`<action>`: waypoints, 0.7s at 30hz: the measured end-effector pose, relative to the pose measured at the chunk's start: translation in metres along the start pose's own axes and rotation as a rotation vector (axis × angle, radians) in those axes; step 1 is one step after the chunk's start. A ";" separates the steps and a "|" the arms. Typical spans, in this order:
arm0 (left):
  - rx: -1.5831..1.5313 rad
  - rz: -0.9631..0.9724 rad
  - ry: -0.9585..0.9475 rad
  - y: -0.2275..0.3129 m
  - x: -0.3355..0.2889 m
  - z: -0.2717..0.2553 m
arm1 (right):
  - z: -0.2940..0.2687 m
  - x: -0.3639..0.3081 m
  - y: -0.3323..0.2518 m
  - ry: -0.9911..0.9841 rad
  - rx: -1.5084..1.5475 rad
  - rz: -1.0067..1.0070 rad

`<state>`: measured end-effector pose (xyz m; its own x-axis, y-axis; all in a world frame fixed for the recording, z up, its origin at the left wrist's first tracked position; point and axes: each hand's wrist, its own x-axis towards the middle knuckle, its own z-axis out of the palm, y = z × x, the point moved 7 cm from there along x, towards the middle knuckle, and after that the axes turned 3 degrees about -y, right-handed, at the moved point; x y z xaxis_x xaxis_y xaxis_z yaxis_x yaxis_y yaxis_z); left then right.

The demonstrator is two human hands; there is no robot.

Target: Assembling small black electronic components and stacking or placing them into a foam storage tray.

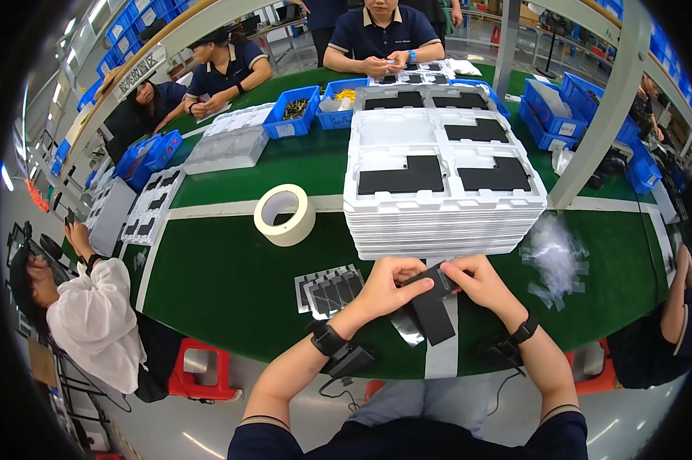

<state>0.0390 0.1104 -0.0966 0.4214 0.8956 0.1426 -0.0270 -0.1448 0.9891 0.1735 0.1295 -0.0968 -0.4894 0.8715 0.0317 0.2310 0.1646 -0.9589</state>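
Between my two hands is a flat black L-shaped plastic part (433, 315), held above the green table near its front edge. My left hand (392, 287) grips its left side, thumb on the top face. Fingers of my right hand (480, 282) close on its upper right corner. Just beyond stands a tall stack of white plastic trays (446, 228); the top tray holds several like black parts (402, 178), and one of its pockets shows bare white. Left of my left hand lie sheets with dark adhesive pieces (332, 290). A silvery sheet (406, 328) lies partly under the held part.
A roll of cream tape (285, 215) stands left of the stack. Clear film strips (555, 261) pile up at right. Blue bins (293, 112) line the far side, near a metal post (603, 107). Co-workers sit around, one in white (100, 314) at left.
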 end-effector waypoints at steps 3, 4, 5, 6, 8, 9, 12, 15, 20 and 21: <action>-0.111 0.020 0.085 -0.001 0.002 -0.008 | 0.006 0.000 0.001 -0.131 0.258 0.023; -0.097 0.019 0.090 -0.002 0.002 -0.011 | 0.007 0.000 0.004 -0.201 0.274 0.009; -0.098 0.018 0.090 -0.001 0.002 -0.011 | 0.009 -0.002 0.005 -0.270 0.290 -0.007; -0.124 0.018 0.085 0.000 0.003 -0.012 | 0.008 -0.001 0.004 -0.270 0.291 -0.008; -0.222 -0.025 0.077 0.002 0.002 -0.014 | 0.010 -0.003 -0.004 -0.327 0.247 -0.069; -0.221 -0.024 0.077 0.003 0.002 -0.015 | 0.013 -0.004 -0.009 -0.326 0.247 -0.071; -0.249 -0.037 0.055 0.001 0.003 -0.014 | -0.001 -0.003 -0.026 0.007 0.023 -0.248; -0.308 -0.244 -0.048 -0.010 0.001 -0.001 | -0.003 -0.011 -0.048 0.053 -0.270 -0.564; -0.406 -0.314 -0.217 -0.006 -0.001 0.016 | -0.008 -0.009 -0.033 0.026 -0.007 -0.599; -0.416 -0.281 -0.218 -0.003 -0.001 0.016 | -0.009 -0.007 -0.024 0.011 0.205 -0.506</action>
<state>0.0530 0.1036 -0.1006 0.6414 0.7611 -0.0966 -0.2237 0.3060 0.9254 0.1785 0.1235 -0.0714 -0.4878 0.7120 0.5051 -0.2001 0.4721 -0.8586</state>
